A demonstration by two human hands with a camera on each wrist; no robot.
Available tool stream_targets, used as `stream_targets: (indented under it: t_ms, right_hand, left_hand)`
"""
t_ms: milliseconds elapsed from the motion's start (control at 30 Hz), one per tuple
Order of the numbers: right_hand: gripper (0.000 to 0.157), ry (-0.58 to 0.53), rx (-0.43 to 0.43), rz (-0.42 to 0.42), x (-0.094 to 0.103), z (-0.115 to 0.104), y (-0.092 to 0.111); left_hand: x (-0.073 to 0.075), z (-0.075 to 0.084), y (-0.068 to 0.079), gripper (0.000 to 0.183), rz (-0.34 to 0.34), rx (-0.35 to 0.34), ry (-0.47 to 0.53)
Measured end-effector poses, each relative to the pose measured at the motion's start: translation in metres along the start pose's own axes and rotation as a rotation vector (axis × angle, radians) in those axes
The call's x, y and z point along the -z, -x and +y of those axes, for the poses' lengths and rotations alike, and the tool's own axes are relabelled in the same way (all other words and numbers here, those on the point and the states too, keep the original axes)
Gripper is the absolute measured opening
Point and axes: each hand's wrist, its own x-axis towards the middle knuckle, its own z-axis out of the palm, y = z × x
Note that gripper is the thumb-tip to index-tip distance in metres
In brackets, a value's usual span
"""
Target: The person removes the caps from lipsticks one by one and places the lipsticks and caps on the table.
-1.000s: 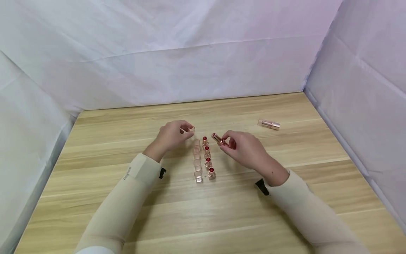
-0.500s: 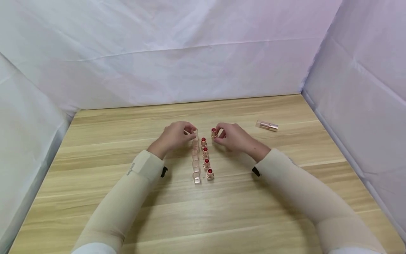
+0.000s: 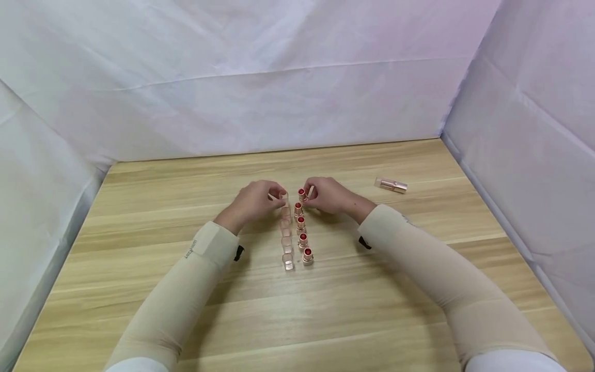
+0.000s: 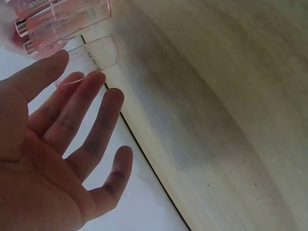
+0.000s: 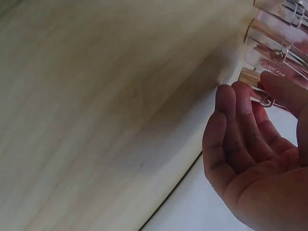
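Note:
In the head view, my left hand (image 3: 255, 202) pinches a clear lipstick cap (image 3: 285, 197) at the far end of a row of clear caps (image 3: 285, 243). The left wrist view shows that cap (image 4: 98, 55) between thumb and fingertips, its rounded end on the wood. Across from it, my right hand (image 3: 329, 195) pinches an uncapped lipstick (image 3: 302, 194), which stands upright with its red tip up. Several other uncapped lipsticks (image 3: 303, 239) form a column towards me, beside the caps. In the right wrist view, the held lipstick's gold base (image 5: 249, 77) shows by the thumb.
A capped lipstick (image 3: 391, 185) lies on its side at the back right of the wooden table (image 3: 325, 315). White cloth (image 3: 260, 103) hangs behind the table and along both sides.
My right hand has moved left, turning its lipstick from tilted to upright and bringing it to the far end of the lipstick column. My left hand has lowered its cap into the cap row.

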Motion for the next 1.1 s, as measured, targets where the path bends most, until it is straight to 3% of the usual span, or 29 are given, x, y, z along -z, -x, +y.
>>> stream_targets:
  t_ms: [733, 933, 1100]
  right_hand:
    - [0.021, -0.002, -0.004, -0.017, -0.007, -0.006, -0.008]
    - [0.028, 0.034, -0.043, -0.009, -0.002, 0.003, 0.005]
    - [0.028, 0.085, -0.094, 0.037, 0.015, 0.025, 0.025]
  left_hand:
    - [0.001, 0.002, -0.002, 0.029, -0.055, 0.018, 0.008]
    - [0.001, -0.004, 0.0, 0.028, -0.057, 0.045, -0.023]
    - [-0.001, -0.005, 0.001, 0.028, -0.058, 0.052, -0.015]
